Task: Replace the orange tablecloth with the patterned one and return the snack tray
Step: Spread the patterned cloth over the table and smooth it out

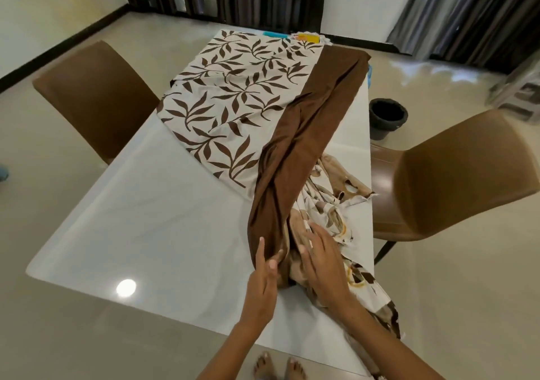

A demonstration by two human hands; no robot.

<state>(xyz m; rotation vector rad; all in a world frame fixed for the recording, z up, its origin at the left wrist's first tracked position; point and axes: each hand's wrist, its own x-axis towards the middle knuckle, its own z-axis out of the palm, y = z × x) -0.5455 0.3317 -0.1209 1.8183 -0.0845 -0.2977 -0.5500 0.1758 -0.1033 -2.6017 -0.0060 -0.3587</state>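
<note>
Brown band and cream leaf print: the patterned tablecloth (233,99) lies partly spread across the far half of the white counter (152,218), its brown border bunched into a long fold running toward the near edge. Left hand (263,286) pinches that brown fold between thumb and fingers, a narrow grip on the cloth; right hand (321,265) rests beside it with fingers straight, pressing a crumpled beige-and-cream cloth (336,213) heaped at the right edge. Two brown chairs, one left (96,99), one right (455,172); dark bin (387,118) on the floor beyond.
</note>
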